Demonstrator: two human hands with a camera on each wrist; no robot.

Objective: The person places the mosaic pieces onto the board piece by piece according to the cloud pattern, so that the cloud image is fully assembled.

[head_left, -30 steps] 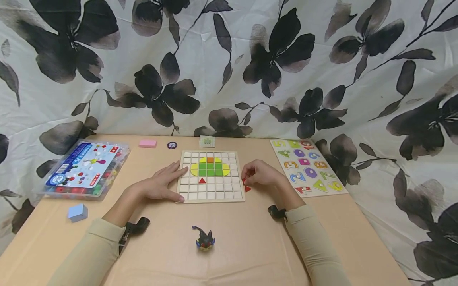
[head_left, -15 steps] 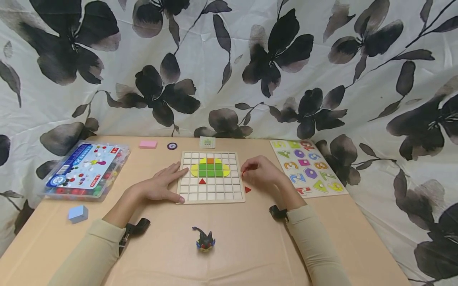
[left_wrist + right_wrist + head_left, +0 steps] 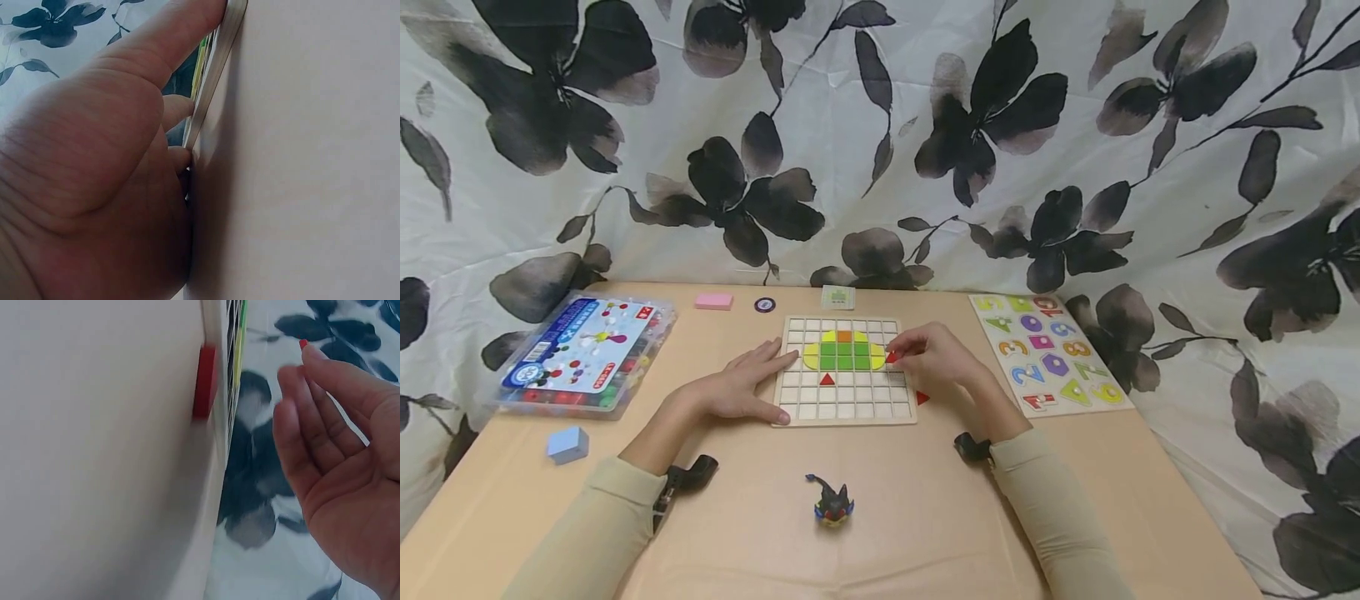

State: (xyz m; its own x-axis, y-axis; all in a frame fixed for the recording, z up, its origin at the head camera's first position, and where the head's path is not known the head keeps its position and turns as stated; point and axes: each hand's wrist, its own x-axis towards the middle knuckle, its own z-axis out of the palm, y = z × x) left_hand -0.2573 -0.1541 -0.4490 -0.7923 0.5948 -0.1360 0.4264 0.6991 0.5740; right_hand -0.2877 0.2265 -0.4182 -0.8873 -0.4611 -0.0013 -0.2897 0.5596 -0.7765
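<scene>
A wooden grid board (image 3: 844,406) lies at the table's middle, with green, yellow and orange tiles (image 3: 842,353) set in it and a red triangle (image 3: 827,380) below them. My left hand (image 3: 741,387) rests flat against the board's left edge (image 3: 215,69), fingers straight. My right hand (image 3: 928,358) hovers over the board's right side and pinches a small red piece (image 3: 891,357) at the fingertips (image 3: 304,345). Another red piece (image 3: 922,398) lies on the table against the board's right edge (image 3: 204,381).
A clear plastic box of coloured parts (image 3: 583,354) sits at the left, a blue block (image 3: 567,444) in front of it. A number puzzle board (image 3: 1047,350) lies at the right. A small dark toy figure (image 3: 831,504) stands near the front. A pink eraser (image 3: 713,301), a round token (image 3: 764,304) and a small card (image 3: 837,297) lie at the back.
My right hand lifted a red piece from beside the board and carried it left over the board's right columns. The left hand stayed still.
</scene>
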